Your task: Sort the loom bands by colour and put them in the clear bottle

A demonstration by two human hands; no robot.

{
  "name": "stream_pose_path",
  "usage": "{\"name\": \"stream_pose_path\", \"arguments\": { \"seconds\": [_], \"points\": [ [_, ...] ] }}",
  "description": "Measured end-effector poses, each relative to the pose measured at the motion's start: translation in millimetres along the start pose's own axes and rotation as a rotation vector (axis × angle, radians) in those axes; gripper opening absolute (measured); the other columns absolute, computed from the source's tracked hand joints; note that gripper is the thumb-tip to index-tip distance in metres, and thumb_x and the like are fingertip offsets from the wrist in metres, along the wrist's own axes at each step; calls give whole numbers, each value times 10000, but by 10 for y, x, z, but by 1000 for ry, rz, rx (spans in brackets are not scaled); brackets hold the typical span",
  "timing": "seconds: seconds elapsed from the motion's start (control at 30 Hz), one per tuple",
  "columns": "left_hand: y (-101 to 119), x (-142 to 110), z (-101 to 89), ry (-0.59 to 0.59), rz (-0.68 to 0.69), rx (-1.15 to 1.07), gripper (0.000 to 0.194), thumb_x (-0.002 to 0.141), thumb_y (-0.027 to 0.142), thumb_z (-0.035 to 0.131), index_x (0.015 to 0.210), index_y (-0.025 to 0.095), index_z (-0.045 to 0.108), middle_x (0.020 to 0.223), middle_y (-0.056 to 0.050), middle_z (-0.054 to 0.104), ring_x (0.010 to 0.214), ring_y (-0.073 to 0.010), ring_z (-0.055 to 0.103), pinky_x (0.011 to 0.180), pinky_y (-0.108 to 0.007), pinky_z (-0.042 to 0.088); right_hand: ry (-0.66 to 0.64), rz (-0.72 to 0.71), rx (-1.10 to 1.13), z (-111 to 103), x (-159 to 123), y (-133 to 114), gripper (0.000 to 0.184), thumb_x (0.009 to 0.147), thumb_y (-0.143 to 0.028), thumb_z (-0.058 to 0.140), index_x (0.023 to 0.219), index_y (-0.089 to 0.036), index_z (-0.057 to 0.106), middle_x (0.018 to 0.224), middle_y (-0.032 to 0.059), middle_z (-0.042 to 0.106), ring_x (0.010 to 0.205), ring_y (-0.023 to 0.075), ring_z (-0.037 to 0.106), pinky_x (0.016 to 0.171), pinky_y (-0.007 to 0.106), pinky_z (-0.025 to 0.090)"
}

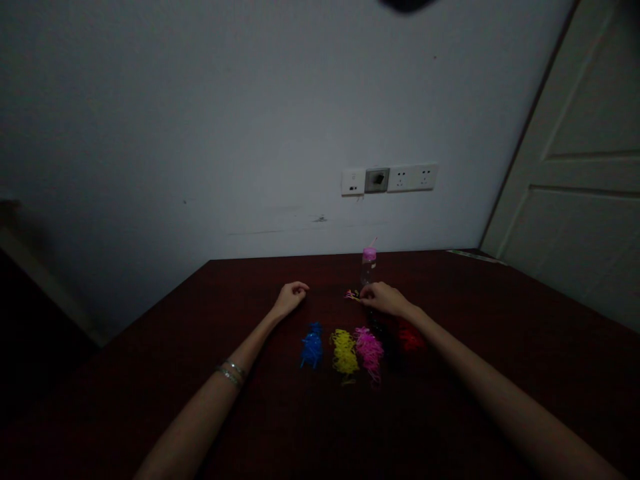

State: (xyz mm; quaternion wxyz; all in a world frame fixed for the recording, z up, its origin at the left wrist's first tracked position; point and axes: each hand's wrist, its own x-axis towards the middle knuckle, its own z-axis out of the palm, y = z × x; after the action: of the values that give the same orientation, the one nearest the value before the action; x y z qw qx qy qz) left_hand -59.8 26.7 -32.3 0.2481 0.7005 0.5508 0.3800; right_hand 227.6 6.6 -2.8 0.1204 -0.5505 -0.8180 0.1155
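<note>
My left hand (pixel 291 298) rests on the table with its fingers curled in, and nothing shows in them. To the right, my right hand (pixel 384 297) has thumb and fingers pinched at a small mixed bunch of rubber bands (pixel 352 294), pink, yellow and dark. Some of what it grips is hidden by the fingers. Nearer to me lie loose heaps of thin bands: blue bands (pixel 313 347), yellow bands (pixel 345 353) and pink bands (pixel 369 349). Red bands (pixel 410 339) lie partly behind my right forearm, with a dark heap (pixel 384 333) beside them, hard to make out.
A clear bottle with a pink lid (pixel 369 261) stands just behind my right hand. The dark red table (pixel 240 280) reaches to a pale wall (pixel 250 133) with sockets (pixel 411 178). At the right is a panelled door (pixel 590 173). The light is dim.
</note>
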Motion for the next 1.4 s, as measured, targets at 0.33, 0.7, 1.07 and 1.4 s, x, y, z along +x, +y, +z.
{"name": "stream_pose_path", "arguments": {
  "seconds": [0.33, 0.7, 1.07, 1.4],
  "points": [
    [-175, 83, 25, 88, -21, 23, 248, 660, 148, 475, 831, 99, 648, 633, -4, 566, 561, -93, 482, 543, -186, 365, 69, 14, -91, 81, -17, -61, 235, 785, -379, 493, 897, -228, 634, 892, 49, 655, 831, 203, 596, 590, 234, 362],
    [-125, 30, 33, 83, 2, 84, 231, 666, 140, 474, 809, 113, 654, 646, -12, 580, 592, -105, 504, 581, -195, 384, 55, 14, -87, 63, -34, -95, 194, 780, -290, 493, 886, -231, 645, 883, 40, 655, 820, 181, 587, 596, 219, 351],
    [-140, 26, 44, 63, 22, 92, 243, 669, 124, 463, 829, 107, 645, 655, -13, 576, 591, -101, 497, 584, -196, 382, -200, -332, 251, 18, -29, -348, 220, 727, -268, 522, 783, -121, 676, 598, 17, 587, 528, 91, 480, 486, 180, 334],
    [-93, 5, 30, 54, 21, 128, 257, 666, 115, 459, 840, 101, 648, 654, -15, 574, 595, -101, 490, 586, -196, 372, -287, -389, 168, 21, -165, -529, 243, 696, -285, 556, 848, -143, 682, 654, 16, 610, 538, 88, 493, 491, 180, 339]
  ]
}}
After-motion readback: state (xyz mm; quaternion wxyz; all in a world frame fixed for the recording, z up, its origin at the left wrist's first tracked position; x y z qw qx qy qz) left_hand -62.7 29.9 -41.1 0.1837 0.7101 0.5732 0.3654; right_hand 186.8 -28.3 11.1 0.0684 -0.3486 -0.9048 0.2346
